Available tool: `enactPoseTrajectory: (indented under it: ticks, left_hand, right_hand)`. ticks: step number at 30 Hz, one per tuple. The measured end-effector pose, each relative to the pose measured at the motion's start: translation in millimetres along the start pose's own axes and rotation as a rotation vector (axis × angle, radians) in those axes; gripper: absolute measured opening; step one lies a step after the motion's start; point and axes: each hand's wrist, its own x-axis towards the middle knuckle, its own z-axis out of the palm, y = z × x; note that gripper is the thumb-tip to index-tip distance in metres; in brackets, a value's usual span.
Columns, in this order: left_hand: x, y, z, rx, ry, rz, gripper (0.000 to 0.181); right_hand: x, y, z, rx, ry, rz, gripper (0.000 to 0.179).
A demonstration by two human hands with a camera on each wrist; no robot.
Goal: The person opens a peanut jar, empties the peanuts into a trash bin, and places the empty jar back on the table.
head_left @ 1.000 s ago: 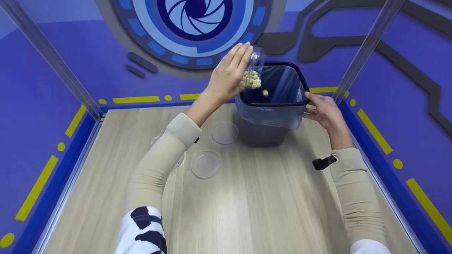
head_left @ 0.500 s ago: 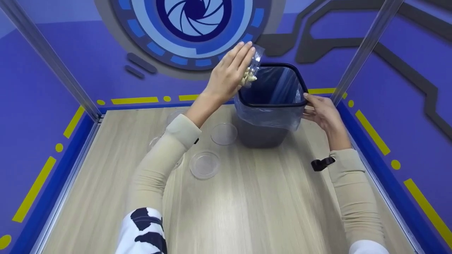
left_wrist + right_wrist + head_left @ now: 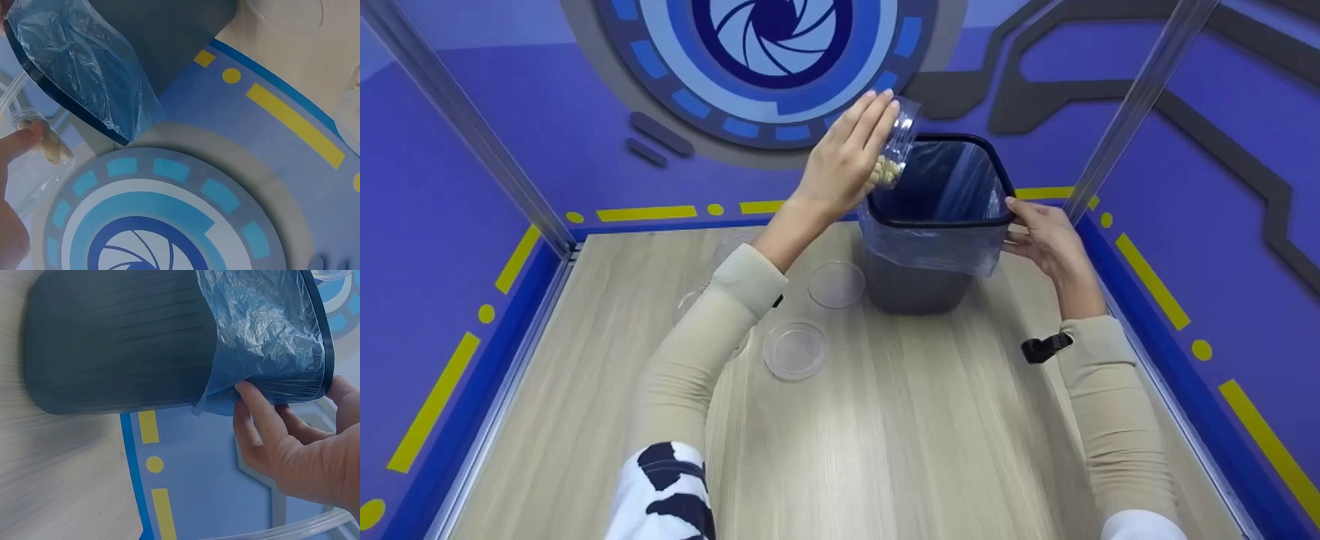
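Purple-blue printed walls (image 3: 502, 112), pale wood-grain table (image 3: 900, 420). Far centre, left hand (image 3: 840, 161) grips tilted clear plastic jar (image 3: 905, 131), partly covering it; tan nut-like pieces (image 3: 888, 171) inside. Right hand (image 3: 1046, 236) grasps right rim of grey plastic bin (image 3: 919, 291); we can't see its bottom. Clear round plastic discs (image 3: 796, 350) left, some half-hidden by beige sleeve (image 3: 682, 367).

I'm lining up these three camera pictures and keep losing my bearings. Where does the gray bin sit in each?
Head: the gray bin is above and right of center.
Left wrist: upper left, cut off by the top edge, mouth toward lower left.
Right wrist: across most of the upper half, mouth toward the right.
Shared landmark: the plastic liner folded over its mouth.
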Motion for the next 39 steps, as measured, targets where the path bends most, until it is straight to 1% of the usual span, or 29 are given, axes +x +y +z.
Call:
enactPoseTrajectory:
  ticks: [4, 7, 10, 17, 24, 29, 32, 36, 39]
  left_hand:
    - [-0.3, 0.2, 0.0, -0.022, -0.006, -0.014, 0.072]
    - [-0.2, 1.1, 1.4, -0.016, -0.006, -0.015, 0.072]
    - [-0.6, 2.8, 3.8, -0.001, 0.001, -0.001, 0.068]
    - [-1.7, 6.2, 5.5, 0.048, 0.020, 0.056, 0.060]
    - [0.2, 6.6, 4.2, 0.022, 0.021, 0.048, 0.060]
    - [-2.7, 6.3, 5.4, -0.003, 0.011, 0.047, 0.065]
    - [-4.7, 5.7, 7.6, 0.050, 0.023, 0.089, 0.059]
    - [-4.5, 5.3, 11.4, 0.103, 0.061, 0.146, 0.050]
    - [-4.8, 4.5, 14.1, 0.104, 0.077, 0.152, 0.048]
  right_hand:
    - [-0.2, 0.3, -0.3, 0.014, -0.005, 0.000, 0.071]
    - [-0.4, 0.6, -0.4, 0.023, -0.001, -0.003, 0.068]
    - [0.1, 1.2, -0.3, 0.028, -0.003, -0.004, 0.068]
    - [0.2, 1.6, 0.3, 0.035, -0.002, 0.003, 0.065]
    - [-0.3, 0.6, -0.3, 0.004, 0.009, -0.017, 0.066]
    - [-0.2, 0.8, -0.2, 0.013, 0.014, -0.005, 0.065]
    - [-0.4, 0.9, 0.1, 0.008, 0.001, -0.001, 0.067]
    - [-0.1, 1.1, -0.1, 0.005, 0.012, -0.002, 0.066]
    - [0.2, 1.6, -0.1, 0.018, 0.016, 0.001, 0.063]
